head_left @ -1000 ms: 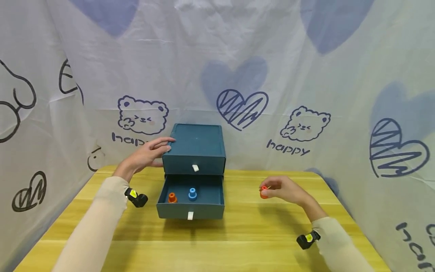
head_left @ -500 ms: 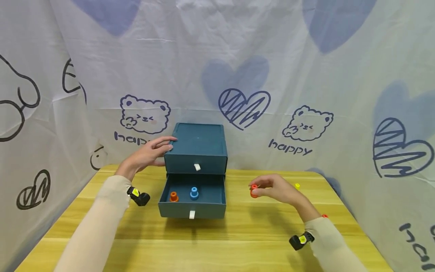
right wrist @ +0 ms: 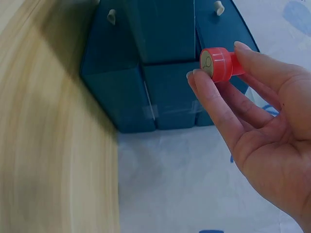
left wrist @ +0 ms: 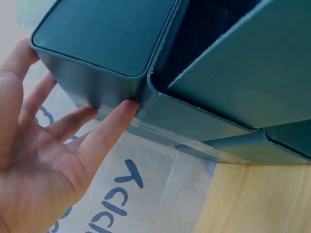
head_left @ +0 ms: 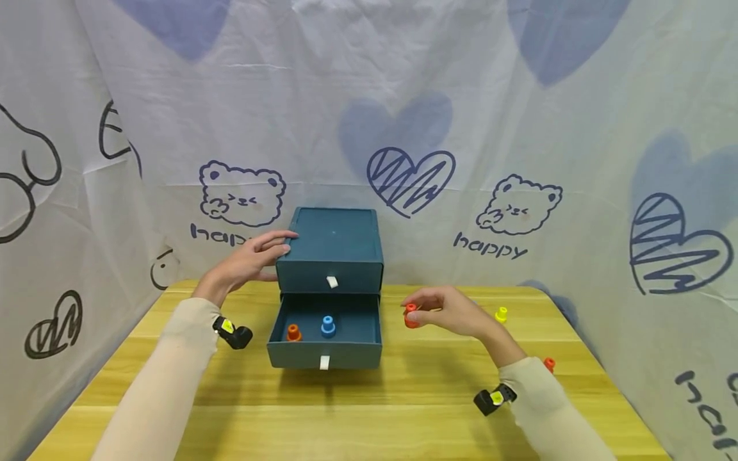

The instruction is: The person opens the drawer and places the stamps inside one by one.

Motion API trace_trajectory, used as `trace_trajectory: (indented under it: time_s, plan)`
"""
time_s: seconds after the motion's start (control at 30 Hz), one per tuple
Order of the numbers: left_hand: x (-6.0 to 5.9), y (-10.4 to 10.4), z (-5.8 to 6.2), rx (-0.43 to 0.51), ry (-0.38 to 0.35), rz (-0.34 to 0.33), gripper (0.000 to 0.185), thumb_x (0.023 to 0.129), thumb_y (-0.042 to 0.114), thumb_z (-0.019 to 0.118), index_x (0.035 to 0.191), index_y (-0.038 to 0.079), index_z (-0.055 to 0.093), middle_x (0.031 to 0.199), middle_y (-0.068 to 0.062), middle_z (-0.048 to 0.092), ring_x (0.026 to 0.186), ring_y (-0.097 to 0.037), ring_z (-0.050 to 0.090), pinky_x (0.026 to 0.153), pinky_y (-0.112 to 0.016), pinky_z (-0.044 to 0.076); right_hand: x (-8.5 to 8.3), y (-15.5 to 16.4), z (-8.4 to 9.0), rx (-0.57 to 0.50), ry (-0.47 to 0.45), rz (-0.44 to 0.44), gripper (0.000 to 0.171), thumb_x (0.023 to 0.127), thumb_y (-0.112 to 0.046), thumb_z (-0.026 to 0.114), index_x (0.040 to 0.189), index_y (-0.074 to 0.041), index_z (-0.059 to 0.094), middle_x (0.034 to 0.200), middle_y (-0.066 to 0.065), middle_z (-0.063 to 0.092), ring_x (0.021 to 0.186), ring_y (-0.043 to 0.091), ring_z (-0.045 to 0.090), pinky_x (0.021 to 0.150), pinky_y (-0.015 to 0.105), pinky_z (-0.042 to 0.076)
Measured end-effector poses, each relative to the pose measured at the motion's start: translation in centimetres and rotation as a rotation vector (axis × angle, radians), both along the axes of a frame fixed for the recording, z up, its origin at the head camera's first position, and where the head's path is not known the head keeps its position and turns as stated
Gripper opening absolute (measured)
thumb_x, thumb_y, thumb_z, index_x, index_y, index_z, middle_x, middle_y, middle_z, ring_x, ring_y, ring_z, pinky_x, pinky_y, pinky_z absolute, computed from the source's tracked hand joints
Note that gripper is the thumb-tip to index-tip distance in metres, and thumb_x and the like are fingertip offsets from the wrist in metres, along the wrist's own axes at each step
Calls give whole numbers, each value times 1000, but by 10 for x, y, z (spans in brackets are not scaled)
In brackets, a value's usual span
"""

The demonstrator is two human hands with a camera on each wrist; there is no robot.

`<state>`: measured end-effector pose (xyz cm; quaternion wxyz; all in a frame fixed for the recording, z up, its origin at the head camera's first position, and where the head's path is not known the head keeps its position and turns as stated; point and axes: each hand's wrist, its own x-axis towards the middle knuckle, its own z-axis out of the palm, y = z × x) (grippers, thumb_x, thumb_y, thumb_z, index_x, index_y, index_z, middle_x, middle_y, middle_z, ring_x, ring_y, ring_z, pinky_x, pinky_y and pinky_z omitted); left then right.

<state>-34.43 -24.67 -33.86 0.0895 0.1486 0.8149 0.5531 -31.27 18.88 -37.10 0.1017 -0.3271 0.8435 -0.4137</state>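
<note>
A small red stamp (right wrist: 217,64) is pinched between the thumb and fingers of my right hand (head_left: 452,312), its round patterned face showing in the right wrist view. That hand is in the air just right of a dark teal two-drawer cabinet (head_left: 334,240). The cabinet's lower drawer (head_left: 352,356) is pulled out, and inside it stand an orange stamp (head_left: 294,333) and a blue stamp (head_left: 328,327). With fairly straight, spread fingers, my left hand (left wrist: 53,145) touches the cabinet's left side and top edge.
On the wooden table (head_left: 323,429), a yellow stamp (head_left: 501,315) stands behind my right wrist. Another red stamp (head_left: 549,364) is partly hidden by the right sleeve. A printed white cloth (head_left: 323,77) hangs behind the table and at its sides.
My right hand has carried the red stamp leftward, closer to the cabinet. The yellow stamp and the other red one have come into sight behind that arm. The left hand stays put.
</note>
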Motion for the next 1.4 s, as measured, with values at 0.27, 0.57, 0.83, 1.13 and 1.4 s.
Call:
trace_trajectory:
  time_s: [0.27, 0.57, 0.83, 1.13, 1.4]
  plan:
    - [1, -2, 1, 0, 2, 5, 61, 107, 42, 54, 161, 20, 35, 173, -18, 18, 156, -53, 17, 112, -68, 42, 3, -19, 8, -25, 29, 42, 32, 97, -19, 73, 126, -4, 71, 115, 16, 77, 96, 19, 75, 85, 23, 61]
    - [2, -3, 1, -2, 3, 6, 60, 108, 41, 54, 160, 20, 35, 173, -17, 18, 157, -52, 16, 112, -67, 43, 6, -38, 16, -11, 18, 40, 32, 98, -19, 72, 126, -5, 71, 118, 14, 76, 97, 19, 74, 89, 30, 63]
    - [1, -1, 1, -1, 4, 5, 60, 108, 41, 54, 160, 20, 35, 173, -18, 18, 156, -53, 18, 112, -67, 42, 4, -53, 21, 12, 26, 55, 34, 98, -24, 73, 126, -6, 72, 119, 11, 75, 100, 20, 72, 91, 31, 62]
    - [0, -1, 0, 6, -3, -1, 60, 108, 41, 54, 161, 20, 35, 173, -18, 17, 156, -53, 17, 113, -68, 42, -2, -67, 21, 32, 16, 144, 31, 98, -18, 72, 125, -3, 71, 116, 10, 75, 96, 16, 72, 92, 28, 61]
    - [-1, -2, -1, 6, -2, -3, 60, 108, 41, 53, 161, 20, 35, 173, -18, 18, 156, -52, 18, 113, -68, 41, -6, -73, 28, 74, -20, 205, 30, 99, -16, 70, 124, 0, 70, 113, 11, 76, 93, 15, 74, 91, 29, 62]
